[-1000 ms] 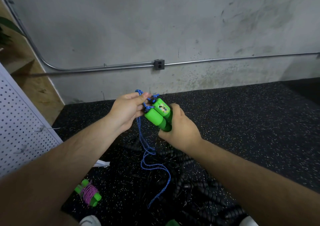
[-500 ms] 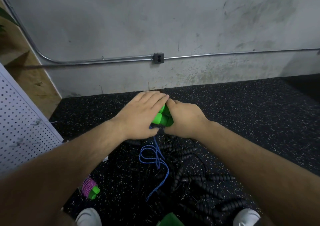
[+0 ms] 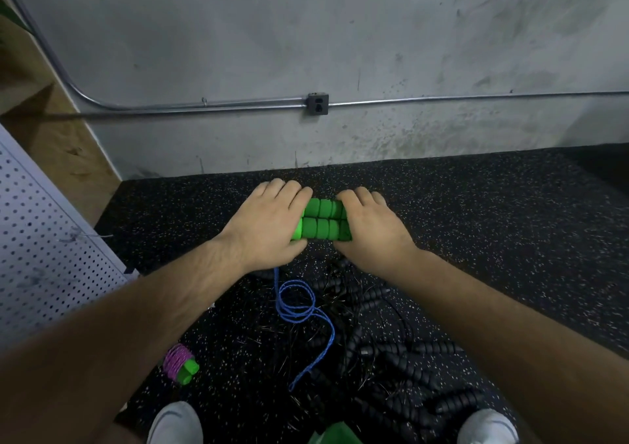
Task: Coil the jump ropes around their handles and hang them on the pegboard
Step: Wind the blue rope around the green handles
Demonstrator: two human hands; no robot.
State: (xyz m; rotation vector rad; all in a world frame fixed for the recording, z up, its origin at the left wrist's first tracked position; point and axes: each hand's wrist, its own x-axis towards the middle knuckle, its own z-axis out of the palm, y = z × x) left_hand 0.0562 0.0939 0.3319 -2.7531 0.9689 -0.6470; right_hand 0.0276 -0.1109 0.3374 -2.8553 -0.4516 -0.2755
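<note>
Above the floor mat (image 3: 476, 225), left hand (image 3: 269, 222) and right hand (image 3: 367, 229) grip paired green handles (image 3: 320, 224) side by side, readying the blue rope (image 3: 299, 311) for coiling.

Both bare forearms are pointing forward and inward, the left forearm (image 3: 153, 311) slanting up from the lower left and the right forearm (image 3: 493, 311) from the lower right. The left hand (image 3: 269, 225), back upward, is curling its fingers over one end of a pair of bright green ribbed foam handles (image 3: 321, 227). The right hand (image 3: 371, 232) is gripping the other end, knuckles up.
</note>
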